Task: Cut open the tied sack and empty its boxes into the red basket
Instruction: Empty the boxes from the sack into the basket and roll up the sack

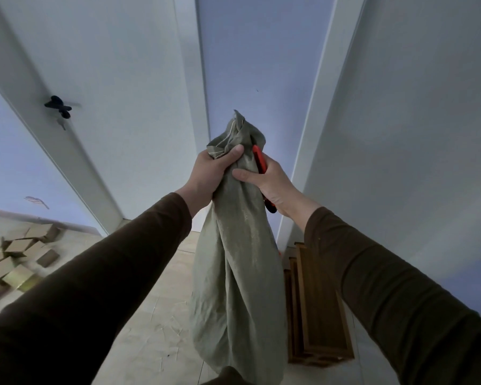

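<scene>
Sack (235, 273): big and grey-green, hanging down the middle of the frame, held up off the floor; lumpy at the bottom, so likely full of boxes.
Sack neck (233, 137): bunched tight at the top, just above the two hands; looks closed, no cut to see.
Task so far: just starting, by the look of it; sack not yet cut open, nothing tipped out of it.
Left to do: cut the neck, open the sack, tip the boxes into the red basket.
Red basket: not to be seen anywhere in the frame.
Wooden crate (317, 307): brown, on the floor at lower right, just beside the sack.
Loose boxes (14, 254): small brown ones in a heap on the floor, far left of the frame, well away from the sack.
Left arm: brown sleeve, reaching up from lower left to the middle.
Left hand (210, 173): fingers and thumb curled tight round the sack neck, taking the weight.
Right arm: brown sleeve, reaching up from lower right.
Right hand (270, 182): thumb pressed on the sack cloth, other fingers wrapped round the cutter behind it.
Cutter (259, 159): red-orange, small, tucked between the right hand and the sack; blade hidden, cannot tell if out.
</scene>
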Demonstrator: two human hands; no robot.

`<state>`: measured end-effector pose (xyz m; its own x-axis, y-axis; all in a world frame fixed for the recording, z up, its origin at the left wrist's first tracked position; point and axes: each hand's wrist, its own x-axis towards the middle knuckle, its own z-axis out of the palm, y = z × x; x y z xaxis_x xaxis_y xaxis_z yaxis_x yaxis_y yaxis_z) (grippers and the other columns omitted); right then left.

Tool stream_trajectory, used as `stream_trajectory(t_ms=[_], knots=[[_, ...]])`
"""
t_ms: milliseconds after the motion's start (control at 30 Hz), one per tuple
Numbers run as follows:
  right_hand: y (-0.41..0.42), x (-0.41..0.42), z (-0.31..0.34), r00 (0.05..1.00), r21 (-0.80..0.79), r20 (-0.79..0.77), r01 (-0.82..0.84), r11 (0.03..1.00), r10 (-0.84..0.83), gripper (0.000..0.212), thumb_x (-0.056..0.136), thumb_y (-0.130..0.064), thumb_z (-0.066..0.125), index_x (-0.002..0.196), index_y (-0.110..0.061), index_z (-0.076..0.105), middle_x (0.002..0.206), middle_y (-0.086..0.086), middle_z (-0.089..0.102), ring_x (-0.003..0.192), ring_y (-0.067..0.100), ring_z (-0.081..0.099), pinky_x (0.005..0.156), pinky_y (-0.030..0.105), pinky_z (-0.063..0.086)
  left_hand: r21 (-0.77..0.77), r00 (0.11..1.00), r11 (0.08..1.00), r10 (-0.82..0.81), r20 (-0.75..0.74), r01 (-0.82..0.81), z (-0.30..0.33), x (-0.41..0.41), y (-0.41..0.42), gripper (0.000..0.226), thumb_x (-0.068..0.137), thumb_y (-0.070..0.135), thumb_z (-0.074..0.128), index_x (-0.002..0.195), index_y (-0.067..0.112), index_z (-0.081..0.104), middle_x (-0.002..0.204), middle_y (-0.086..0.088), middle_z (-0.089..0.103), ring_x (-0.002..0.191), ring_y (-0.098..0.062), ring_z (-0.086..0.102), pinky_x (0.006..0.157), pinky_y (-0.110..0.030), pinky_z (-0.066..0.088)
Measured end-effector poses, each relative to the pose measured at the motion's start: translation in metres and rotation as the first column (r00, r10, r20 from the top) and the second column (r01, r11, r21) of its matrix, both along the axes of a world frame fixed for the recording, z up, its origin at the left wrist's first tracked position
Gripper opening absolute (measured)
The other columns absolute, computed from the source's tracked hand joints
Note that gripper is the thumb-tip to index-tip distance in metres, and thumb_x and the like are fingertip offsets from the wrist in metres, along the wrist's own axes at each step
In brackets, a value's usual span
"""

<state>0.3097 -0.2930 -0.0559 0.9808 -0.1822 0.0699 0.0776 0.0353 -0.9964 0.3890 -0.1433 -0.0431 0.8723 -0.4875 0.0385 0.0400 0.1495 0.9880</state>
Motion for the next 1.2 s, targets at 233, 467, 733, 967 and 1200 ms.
stream_trajectory(t_ms=[233,467,733,967,1200], knots=[[0.003,0.005,-0.017,0.957,-0.002,-0.158,0.248,0.969,-0.245,0.035,0.087,-0.032,0.085,0.117,-0.017,0.073,0.104,0.004,0.081,0.094,0.024,0.079,0.093,0.047,0.063,0.271,0.909,0.901,0.237,0.343,-0.337,-0.009,-0.005,0.004,0.079,0.073,0.059,0.088,0.131,0.023,0.047,0.137,0.003,0.053,0.123,-0.019,0.061,0.1,-0.034,0.055],[0.0,0.004,-0.022,0.934,0.04,-0.299,0.214,0.976,-0.193,0.023,0.091,-0.031,0.08,0.109,-0.017,0.076,0.092,0.006,0.083,0.085,0.028,0.08,0.074,0.04,0.066,0.628,0.616,0.725,-0.364,0.699,-0.284,-0.027,-0.007,0.011,0.11,0.071,0.071,0.079,0.164,0.035,0.032,0.175,0.006,0.019,0.156,-0.028,0.02,0.125,-0.054,0.026],[-0.006,-0.002,-0.03,0.965,0.131,-0.261,0.066,0.989,-0.03,0.028,0.093,-0.038,0.078,0.098,-0.01,0.075,0.069,0.004,0.074,0.059,0.019,0.071,0.055,0.029,0.056,0.655,0.906,0.754,-0.313,0.284,0.055,-0.038,-0.004,0.01,0.07,0.065,0.063,0.088,0.128,0.042,0.064,0.119,0.015,0.072,0.112,-0.01,0.069,0.1,-0.045,0.058],[-0.018,0.001,-0.044,0.965,-0.104,-0.195,0.159,0.982,-0.177,0.055,0.079,-0.054,0.087,0.113,-0.019,0.06,0.091,0.001,0.063,0.056,0.011,0.052,0.047,0.024,0.043,0.587,0.993,0.806,-0.116,0.027,0.079,-0.043,0.01,0.011,0.052,0.079,0.05,0.088,0.107,0.007,0.077,0.105,-0.009,0.082,0.096,-0.026,0.079,0.089,-0.039,0.065],[-0.022,-0.007,-0.057,0.956,-0.046,-0.266,-0.144,0.988,0.127,0.065,0.078,-0.036,0.092,0.135,-0.029,0.061,0.115,0.001,0.076,0.092,0.011,0.076,0.076,0.027,0.06,0.503,0.983,0.847,-0.115,-0.141,0.171,-0.045,0.022,0.012,0.061,0.079,0.066,0.08,0.108,0.013,0.081,0.102,-0.007,0.084,0.097,-0.026,0.081,0.093,-0.042,0.064]])
